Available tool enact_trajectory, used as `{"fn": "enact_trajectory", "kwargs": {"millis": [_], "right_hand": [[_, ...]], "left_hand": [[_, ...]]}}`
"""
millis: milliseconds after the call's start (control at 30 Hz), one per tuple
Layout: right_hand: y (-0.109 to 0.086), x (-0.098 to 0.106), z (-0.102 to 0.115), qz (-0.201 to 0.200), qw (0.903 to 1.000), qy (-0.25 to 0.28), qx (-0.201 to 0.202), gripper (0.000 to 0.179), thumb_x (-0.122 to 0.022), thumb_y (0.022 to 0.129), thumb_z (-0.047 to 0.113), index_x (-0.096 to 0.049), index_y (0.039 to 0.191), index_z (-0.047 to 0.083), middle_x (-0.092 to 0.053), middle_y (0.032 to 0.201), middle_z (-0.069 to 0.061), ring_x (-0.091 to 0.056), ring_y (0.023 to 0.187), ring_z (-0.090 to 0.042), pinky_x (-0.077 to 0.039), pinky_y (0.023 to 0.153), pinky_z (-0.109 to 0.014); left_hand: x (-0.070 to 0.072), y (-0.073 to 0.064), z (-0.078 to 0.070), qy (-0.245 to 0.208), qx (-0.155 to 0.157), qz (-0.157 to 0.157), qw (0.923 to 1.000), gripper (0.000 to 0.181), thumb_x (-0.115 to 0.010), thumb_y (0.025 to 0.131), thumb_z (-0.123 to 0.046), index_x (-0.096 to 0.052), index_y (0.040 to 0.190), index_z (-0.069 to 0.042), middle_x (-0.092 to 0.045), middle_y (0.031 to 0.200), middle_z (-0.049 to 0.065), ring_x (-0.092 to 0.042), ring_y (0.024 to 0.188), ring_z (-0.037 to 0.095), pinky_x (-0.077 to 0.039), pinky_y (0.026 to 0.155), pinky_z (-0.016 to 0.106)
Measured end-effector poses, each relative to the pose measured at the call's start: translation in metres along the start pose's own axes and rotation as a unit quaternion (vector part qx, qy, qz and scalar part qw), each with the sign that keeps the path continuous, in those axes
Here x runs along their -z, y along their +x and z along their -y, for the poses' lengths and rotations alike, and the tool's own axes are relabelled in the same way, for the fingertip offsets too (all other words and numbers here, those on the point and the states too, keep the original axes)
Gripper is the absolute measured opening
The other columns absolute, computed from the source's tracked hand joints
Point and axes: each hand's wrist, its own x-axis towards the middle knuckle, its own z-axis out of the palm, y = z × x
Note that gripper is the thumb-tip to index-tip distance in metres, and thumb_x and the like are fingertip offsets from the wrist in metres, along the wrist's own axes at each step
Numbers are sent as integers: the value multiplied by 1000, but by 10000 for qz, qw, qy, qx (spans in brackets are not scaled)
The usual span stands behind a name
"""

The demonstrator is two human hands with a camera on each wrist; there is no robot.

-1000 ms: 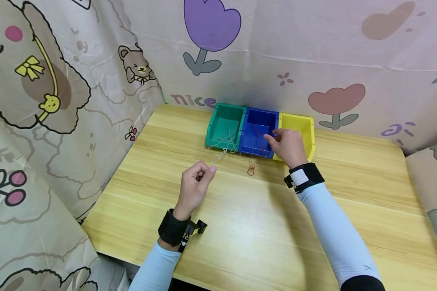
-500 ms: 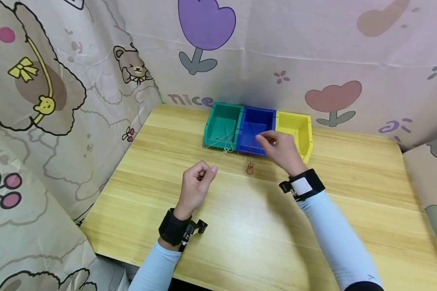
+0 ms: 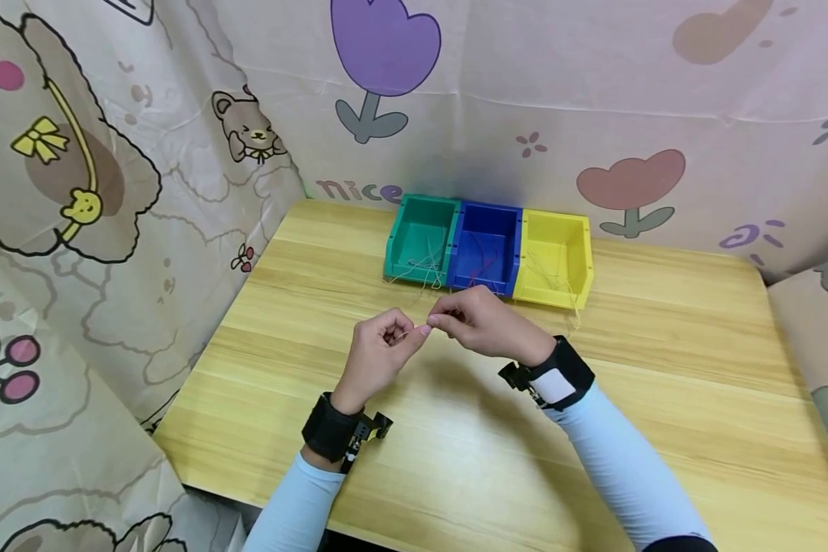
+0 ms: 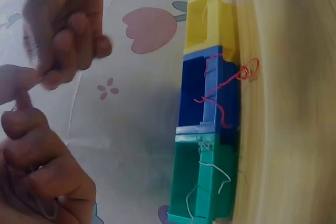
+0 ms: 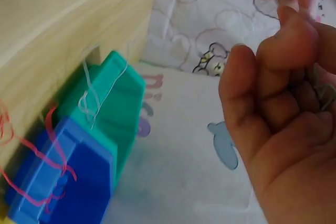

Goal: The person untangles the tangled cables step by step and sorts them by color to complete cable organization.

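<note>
My left hand (image 3: 376, 356) and right hand (image 3: 490, 326) meet in front of the bins, fingertips touching. The left fingers curl round a thin pale string (image 4: 46, 211), partly hidden in the palm. My right thumb and index finger pinch at the left thumb tip, and a pale strand (image 5: 321, 95) shows inside the curled right fingers. White string hangs over the front of the green bin (image 3: 421, 230). A red string (image 4: 223, 85) drapes over the lip of the blue bin (image 3: 486, 238). Pale yellow string (image 3: 575, 307) hangs from the yellow bin (image 3: 555, 253).
The three joined bins stand at the back of the wooden table (image 3: 676, 368), against a patterned cloth (image 3: 497, 92). More of that cloth hangs along the left and right sides. A camera strap is worn on each wrist.
My right hand has moved from the blue and yellow bins, left and nearer, to my left hand. My left hand has barely moved. The yellow bin's front and hanging string are now uncovered.
</note>
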Motion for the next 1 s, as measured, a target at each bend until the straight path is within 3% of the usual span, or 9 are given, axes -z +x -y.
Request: {"fn": "enact_trajectory", "kwargs": {"millis": [167, 267, 367, 500, 633, 733, 867, 1000], "right_hand": [[2, 6, -12, -251, 9989, -308, -252, 12, -57, 94, 20, -66, 86, 17, -51, 60, 6, -46, 48, -4, -42, 46, -28], [6, 13, -22, -615, 9961, -471, -418, 16, -56, 94, 23, -67, 86, 16, -52, 59, 4, -46, 46, -6, -42, 45, -28], [10, 20, -33, -1053, 9892, -740, -704, 16, -56, 94, 21, -68, 87, 14, -49, 56, 2, -43, 44, -9, -39, 44, -30], [25, 23, -46, -1562, 9722, -1276, -1187, 17, -56, 93, 19, -69, 91, 8, -52, 57, -1, -41, 42, -11, -38, 43, -31], [51, 19, -57, -1883, 9521, -1772, -1632, 18, -54, 93, 17, -69, 95, 6, -64, 74, -5, -52, 54, -12, -48, 52, -33], [66, 14, -66, -1653, 9472, -1985, -1899, 21, -54, 93, 19, -67, 104, 5, -66, 93, -11, -58, 75, -18, -52, 67, -38], [66, 6, -71, -741, 9578, -1852, -2070, 38, -57, 92, 27, -58, 122, 5, -60, 117, -15, -57, 97, -24, -50, 82, -43], [49, 3, -64, -288, 9711, -1423, -1895, 42, -58, 91, 34, -56, 124, 8, -61, 117, -10, -60, 92, -17, -52, 78, -38]], "left_hand": [[1, -2, 6, 213, 85, -507, 9984, 7, -63, 87, -6, -63, 91, 0, -61, 73, 10, -55, 64, 18, -45, 54, 29], [0, -4, 9, 408, 219, -898, 9949, 27, -61, 87, -3, -56, 114, 4, -64, 97, 16, -60, 83, 24, -49, 59, 36], [2, -8, 13, 501, 490, -1094, 9915, 42, -58, 89, -2, -45, 128, 3, -58, 113, 18, -57, 96, 29, -51, 66, 42], [4, -12, 18, 462, 650, -1006, 9917, 36, -57, 89, -1, -48, 124, 1, -58, 112, 17, -57, 94, 28, -52, 66, 42], [-2, -14, 19, 403, 491, -545, 9965, 26, -57, 89, -1, -56, 114, 0, -62, 104, 15, -58, 88, 25, -52, 57, 35], [-10, -14, 15, 280, 497, -193, 9982, 23, -56, 90, -3, -57, 113, -2, -62, 103, 12, -58, 88, 23, -52, 55, 31], [-15, -14, 13, 210, 542, 35, 9983, 21, -55, 91, -5, -58, 112, -4, -62, 104, 9, -58, 89, 21, -52, 56, 30], [-12, -11, 25, 278, 504, 121, 9983, 21, -55, 93, -10, -58, 113, -8, -62, 105, 6, -58, 90, 18, -52, 58, 32]]}}
